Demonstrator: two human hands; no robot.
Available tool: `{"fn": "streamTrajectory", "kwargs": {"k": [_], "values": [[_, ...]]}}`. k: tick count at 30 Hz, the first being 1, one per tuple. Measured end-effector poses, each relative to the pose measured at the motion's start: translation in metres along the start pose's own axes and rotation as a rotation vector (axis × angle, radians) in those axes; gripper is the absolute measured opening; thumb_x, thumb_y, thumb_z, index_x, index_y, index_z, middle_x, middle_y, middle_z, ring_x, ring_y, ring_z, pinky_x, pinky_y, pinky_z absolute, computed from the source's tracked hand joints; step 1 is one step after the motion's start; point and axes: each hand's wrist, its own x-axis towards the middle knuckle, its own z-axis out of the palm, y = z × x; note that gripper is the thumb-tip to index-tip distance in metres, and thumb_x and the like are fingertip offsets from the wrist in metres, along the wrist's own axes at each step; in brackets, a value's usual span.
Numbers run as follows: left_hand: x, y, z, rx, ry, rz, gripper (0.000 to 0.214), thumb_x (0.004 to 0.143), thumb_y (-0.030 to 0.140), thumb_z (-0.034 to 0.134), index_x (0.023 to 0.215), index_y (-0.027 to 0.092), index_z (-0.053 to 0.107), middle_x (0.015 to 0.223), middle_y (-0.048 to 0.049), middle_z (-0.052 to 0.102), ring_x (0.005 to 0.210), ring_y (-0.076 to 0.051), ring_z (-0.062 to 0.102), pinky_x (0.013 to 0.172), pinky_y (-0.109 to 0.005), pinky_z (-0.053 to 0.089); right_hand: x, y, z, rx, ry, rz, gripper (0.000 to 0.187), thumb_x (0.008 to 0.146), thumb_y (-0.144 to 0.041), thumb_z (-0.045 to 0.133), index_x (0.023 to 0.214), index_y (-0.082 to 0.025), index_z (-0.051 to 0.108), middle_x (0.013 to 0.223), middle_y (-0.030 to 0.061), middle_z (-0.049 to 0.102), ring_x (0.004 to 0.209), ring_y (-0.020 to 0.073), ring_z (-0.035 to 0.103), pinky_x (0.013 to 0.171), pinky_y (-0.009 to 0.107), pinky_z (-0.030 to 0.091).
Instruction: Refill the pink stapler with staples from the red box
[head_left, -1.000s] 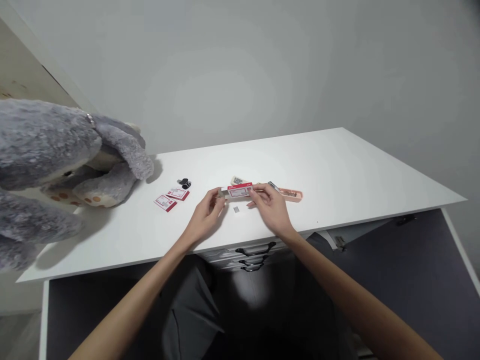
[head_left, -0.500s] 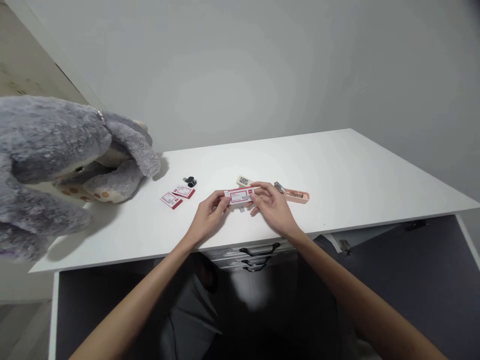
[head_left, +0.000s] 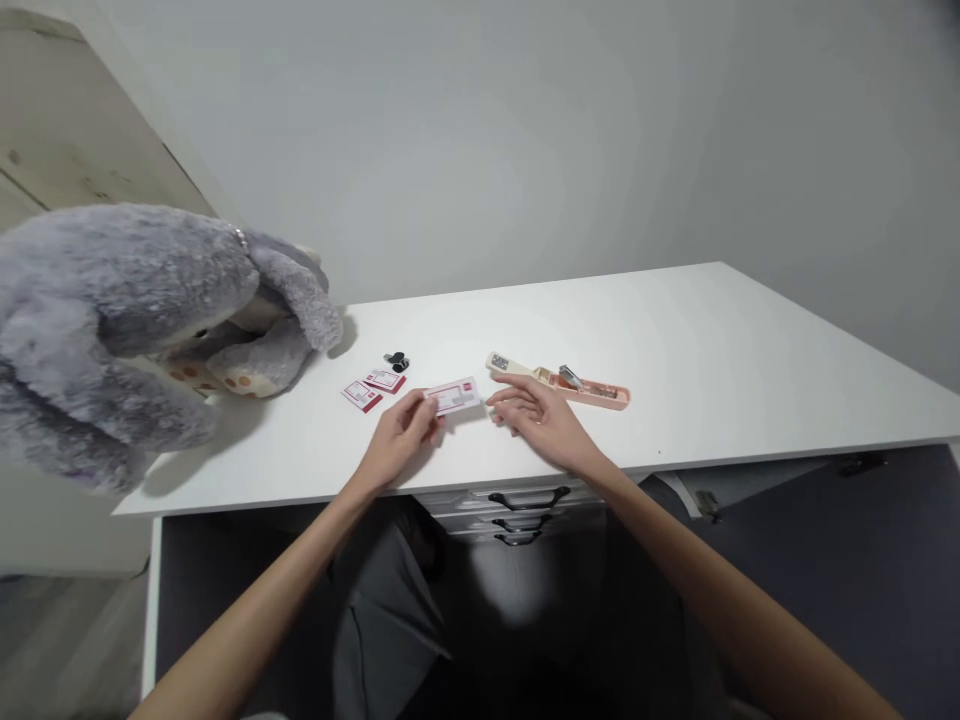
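My left hand [head_left: 405,428] pinches the left end of a small red-and-white staple box [head_left: 452,396], raised a little over the white desk. To its right, my right hand [head_left: 536,415] is apart from the box, its index finger stretched out and the others loosely bent. Just beyond my right hand lies an opened stapler, with a peach base [head_left: 600,393] and a cream part [head_left: 504,364]; my fingers partly cover it. Two more red-and-white boxes, one nearer [head_left: 362,395] and one behind [head_left: 385,380], rest on the left.
A small black item with a metal part [head_left: 397,362] lies behind the two boxes. A large grey plush toy [head_left: 165,290] leans over the desk's left end. Drawers with dark handles [head_left: 529,498] sit under the front edge of the white desk [head_left: 750,370].
My right hand has let go of the box's right end and drawn away from it. The box now hangs in my left hand alone. The whole view has shifted slightly.
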Motion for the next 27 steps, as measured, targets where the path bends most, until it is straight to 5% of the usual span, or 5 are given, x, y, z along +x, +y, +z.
{"fn": "streamTrajectory", "kwargs": {"k": [6, 11, 14, 19, 27], "values": [[-0.036, -0.036, -0.081, 0.323, 0.378, -0.136, 0.063, 0.101, 0.069, 0.048, 0.136, 0.018, 0.059, 0.092, -0.0063, 0.074, 0.076, -0.021, 0.065, 0.074, -0.032, 0.051, -0.004, 0.002, 0.001, -0.447, -0.045, -0.139, 0.032, 0.098, -0.042, 0.072, 0.127, -0.028, 0.073, 0.122, 0.0093, 0.073, 0.111, 0.029, 0.069, 0.098, 0.048, 0.057], [-0.044, -0.038, -0.12, 0.727, 0.364, -0.233, 0.057, 0.105, 0.055, 0.035, 0.135, 0.021, 0.067, 0.123, -0.0139, 0.078, 0.109, -0.032, 0.071, 0.099, -0.042, 0.051, -0.005, 0.01, 0.006, -0.656, -0.09, -0.183, 0.021, 0.101, -0.033, 0.068, 0.118, -0.025, 0.076, 0.119, 0.0122, 0.068, 0.118, 0.0338, 0.065, 0.1, 0.051, 0.056], [-0.039, -0.032, -0.126, 0.902, 0.298, -0.334, 0.062, 0.106, 0.054, 0.029, 0.142, 0.019, 0.064, 0.126, -0.0197, 0.077, 0.114, -0.041, 0.071, 0.098, -0.049, 0.051, -0.006, 0.01, 0.005, -0.652, -0.082, -0.186, 0.016, 0.103, -0.027, 0.062, 0.112, -0.023, 0.075, 0.114, 0.0115, 0.069, 0.113, 0.0319, 0.067, 0.097, 0.05, 0.056], [-0.036, -0.02, -0.12, 1.077, 0.345, -0.352, 0.068, 0.107, 0.06, 0.025, 0.143, 0.012, 0.058, 0.105, -0.0245, 0.077, 0.1, -0.046, 0.073, 0.08, -0.049, 0.051, -0.007, 0.004, 0.002, -0.461, -0.003, -0.174, 0.016, 0.101, -0.034, 0.065, 0.111, -0.025, 0.074, 0.114, 0.0098, 0.073, 0.101, 0.0274, 0.07, 0.093, 0.047, 0.058], [-0.005, 0.01, -0.029, 0.809, 0.045, 0.422, 0.031, 0.107, 0.041, 0.045, 0.116, 0.023, 0.069, 0.092, -0.0067, 0.072, 0.081, -0.022, 0.067, 0.079, -0.034, 0.049, -0.009, -0.007, -0.013, 0.386, 0.205, 0.189, 0.041, 0.092, -0.054, 0.079, 0.116, -0.022, 0.074, 0.106, 0.009, 0.075, 0.095, 0.0222, 0.075, 0.09, 0.039, 0.067]]}}
